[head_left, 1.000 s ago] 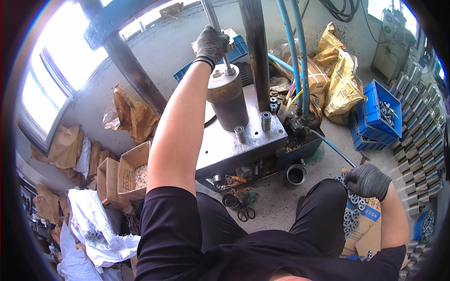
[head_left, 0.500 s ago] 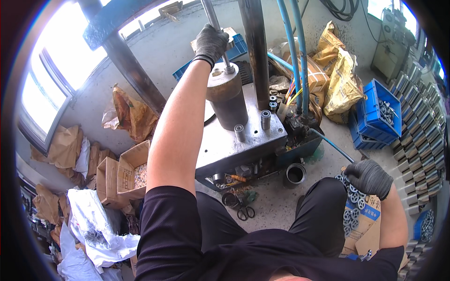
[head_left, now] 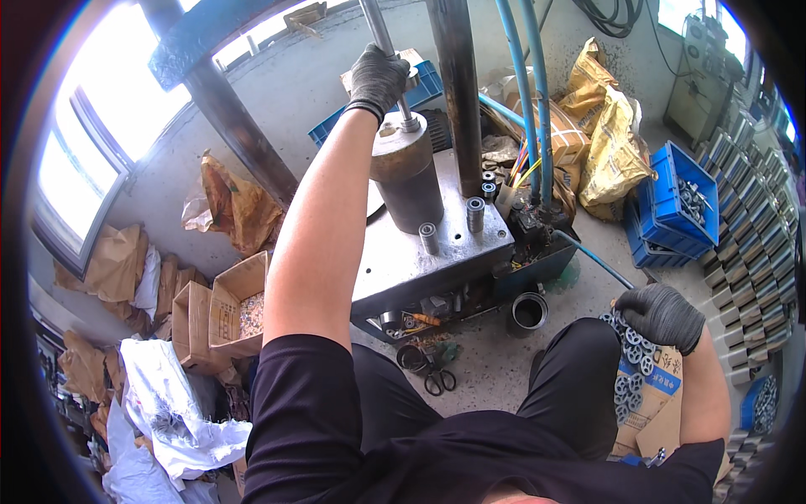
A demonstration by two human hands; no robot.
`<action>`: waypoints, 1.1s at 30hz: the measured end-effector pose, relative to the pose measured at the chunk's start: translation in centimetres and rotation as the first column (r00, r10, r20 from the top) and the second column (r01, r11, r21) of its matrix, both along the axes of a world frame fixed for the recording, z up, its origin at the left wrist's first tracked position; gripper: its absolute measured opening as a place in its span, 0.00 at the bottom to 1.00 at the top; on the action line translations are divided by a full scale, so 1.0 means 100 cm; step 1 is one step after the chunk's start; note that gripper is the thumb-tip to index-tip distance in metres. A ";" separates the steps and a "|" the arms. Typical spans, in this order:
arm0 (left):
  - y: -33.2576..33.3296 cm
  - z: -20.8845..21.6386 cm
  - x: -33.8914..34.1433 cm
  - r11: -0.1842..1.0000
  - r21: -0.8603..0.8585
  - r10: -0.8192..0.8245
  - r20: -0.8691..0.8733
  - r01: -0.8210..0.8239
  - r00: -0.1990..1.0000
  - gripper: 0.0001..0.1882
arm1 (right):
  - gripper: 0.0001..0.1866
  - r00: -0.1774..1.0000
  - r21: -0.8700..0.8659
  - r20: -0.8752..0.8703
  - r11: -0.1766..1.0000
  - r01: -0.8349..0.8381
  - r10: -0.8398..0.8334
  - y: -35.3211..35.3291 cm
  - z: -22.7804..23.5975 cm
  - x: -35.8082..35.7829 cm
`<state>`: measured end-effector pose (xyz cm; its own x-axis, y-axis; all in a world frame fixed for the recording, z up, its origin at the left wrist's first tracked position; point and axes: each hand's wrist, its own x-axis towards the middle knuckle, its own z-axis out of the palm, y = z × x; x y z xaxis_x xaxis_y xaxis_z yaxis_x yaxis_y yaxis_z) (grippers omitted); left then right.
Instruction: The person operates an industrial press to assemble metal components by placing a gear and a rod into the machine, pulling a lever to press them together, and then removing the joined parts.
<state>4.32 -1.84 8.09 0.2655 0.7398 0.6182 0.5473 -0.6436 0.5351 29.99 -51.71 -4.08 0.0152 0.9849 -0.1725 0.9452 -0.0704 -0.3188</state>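
Note:
My left hand (head_left: 378, 77), in a dark grey knit glove, is closed around a vertical metal rod (head_left: 378, 27). The rod's lower end meets the top of a thick steel cylinder (head_left: 409, 189), which stands upright on the steel press table (head_left: 386, 273). Low on the right, my gloved right hand (head_left: 663, 317) is wrapped round the end of a blue lever (head_left: 594, 256) that reaches to a dark pump unit (head_left: 535, 223). Two short stacks of bearings, a nearer stack (head_left: 429, 238) and a taller stack (head_left: 476, 215), stand on the table beside the cylinder.
Blue crates (head_left: 682, 197) with metal parts stand at the right, near rows of stacked metal pieces (head_left: 747, 252). A dark metal cup (head_left: 528, 314) and scissors (head_left: 440, 382) lie before the table. Left are cardboard boxes (head_left: 195, 323); pulley-like wheels (head_left: 631, 370) lie by my right knee.

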 end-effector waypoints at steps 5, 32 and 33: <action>0.002 -0.001 -0.001 0.997 -0.060 -0.036 0.071 0.040 0.997 0.20 | 0.14 0.996 -0.109 0.060 0.992 -0.063 0.070 0.000 0.001 -0.004; -0.005 -0.004 -0.005 1.000 -0.005 -0.010 0.071 0.010 0.997 0.21 | 0.10 0.909 0.889 0.154 0.456 0.044 -0.388 0.219 0.095 0.061; -0.009 -0.004 -0.007 1.000 -0.006 -0.007 0.076 0.007 0.997 0.21 | 0.12 0.908 0.884 0.141 0.464 0.064 -0.393 0.221 0.097 0.060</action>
